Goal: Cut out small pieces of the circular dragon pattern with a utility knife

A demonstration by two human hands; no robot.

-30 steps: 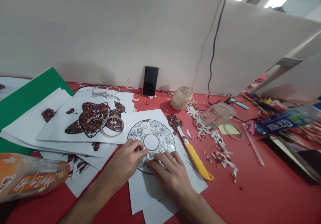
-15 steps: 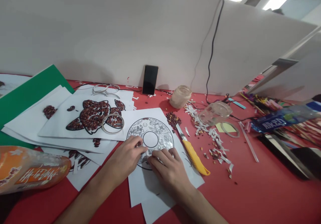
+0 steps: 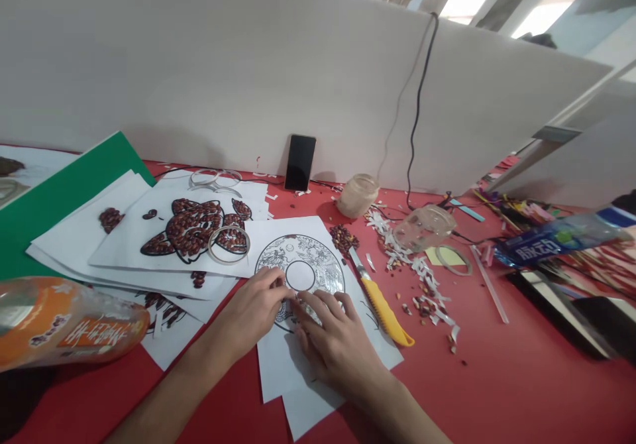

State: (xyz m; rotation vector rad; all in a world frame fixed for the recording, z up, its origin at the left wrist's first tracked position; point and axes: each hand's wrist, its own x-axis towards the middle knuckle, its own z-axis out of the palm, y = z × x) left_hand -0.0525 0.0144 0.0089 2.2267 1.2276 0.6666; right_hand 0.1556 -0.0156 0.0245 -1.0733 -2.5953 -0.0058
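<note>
A white sheet printed with a round black line drawing (image 3: 303, 268) lies on the red table (image 3: 497, 378) in front of me. My left hand (image 3: 253, 311) and my right hand (image 3: 330, 344) both rest on the drawing's lower edge, fingertips pinched together on the paper near the inner ring. Whether something small sits between the fingers, I cannot tell. A yellow utility knife (image 3: 382, 301) lies just right of my right hand. A small pile of red beans (image 3: 344, 237) sits at the sheet's upper right corner.
Left: stacked sheets with a bean-filled picture (image 3: 191, 228), a tape ring (image 3: 228, 244), a green board (image 3: 59, 192) and an orange-labelled bottle (image 3: 69, 328). A phone (image 3: 300, 153) leans on the wall. Two glass jars (image 3: 358, 195) (image 3: 424, 226), paper scraps (image 3: 417, 268), and clutter fill the right.
The view has shifted slightly. Both hands stay on the drawing's lower edge, with the right fingers spread a little more over the paper.
</note>
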